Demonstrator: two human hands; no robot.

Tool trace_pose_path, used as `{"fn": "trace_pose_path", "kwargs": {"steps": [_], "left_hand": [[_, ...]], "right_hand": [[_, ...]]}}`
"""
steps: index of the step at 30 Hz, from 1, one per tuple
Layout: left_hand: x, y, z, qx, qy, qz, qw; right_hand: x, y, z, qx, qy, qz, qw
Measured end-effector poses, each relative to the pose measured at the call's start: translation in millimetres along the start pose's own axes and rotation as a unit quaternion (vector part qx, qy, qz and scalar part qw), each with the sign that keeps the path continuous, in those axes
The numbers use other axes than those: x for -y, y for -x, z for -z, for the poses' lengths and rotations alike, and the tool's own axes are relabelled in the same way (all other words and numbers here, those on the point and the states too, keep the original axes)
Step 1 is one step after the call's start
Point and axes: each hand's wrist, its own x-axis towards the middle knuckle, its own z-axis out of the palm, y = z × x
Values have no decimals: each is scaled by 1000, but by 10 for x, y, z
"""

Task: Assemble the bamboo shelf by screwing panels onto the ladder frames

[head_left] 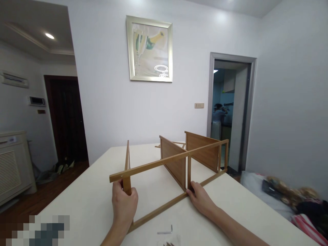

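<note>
A wooden shelf frame (153, 163) lies on its side on the white table, with two flat panels, a nearer one (174, 160) and a farther one (203, 150), standing on edge between its rails. My left hand (124, 200) is closed around the short upright crosspiece (126, 185) at the frame's near left end. At the middle crosspiece (189, 169), my right hand (201, 200) grips low down, where it meets the bottom rail. An L-shaped hex key (165, 233) rests on the tabletop between my forearms. Small brownish pieces (169, 244), cut off by the lower edge, lie beside it.
The white table (89, 191) reaches back to the wall. Thin wooden parts (157, 146) lie at its far side. Soft items and cloth (282, 194) are heaped on the right. Another person (218, 118) stands beyond the doorway. A pale cabinet (15, 164) is at left.
</note>
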Motion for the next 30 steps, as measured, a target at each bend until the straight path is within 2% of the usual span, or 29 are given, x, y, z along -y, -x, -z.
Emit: {"fn": "trace_pose_path", "kwargs": {"steps": [15,25,28,30], "left_hand": [[11,13,28,-2,-18,11,1000],[119,-85,89,11,-49,22,999],[192,-126,129,23,-81,50,995],[258,-142,145,15,-101,53,993]], "right_hand": [[13,161,127,26,33,5,999],[153,260,244,72,31,-7,997],[125,325,354,70,-6,24,997],[28,380,517,38,-14,29,999]]}}
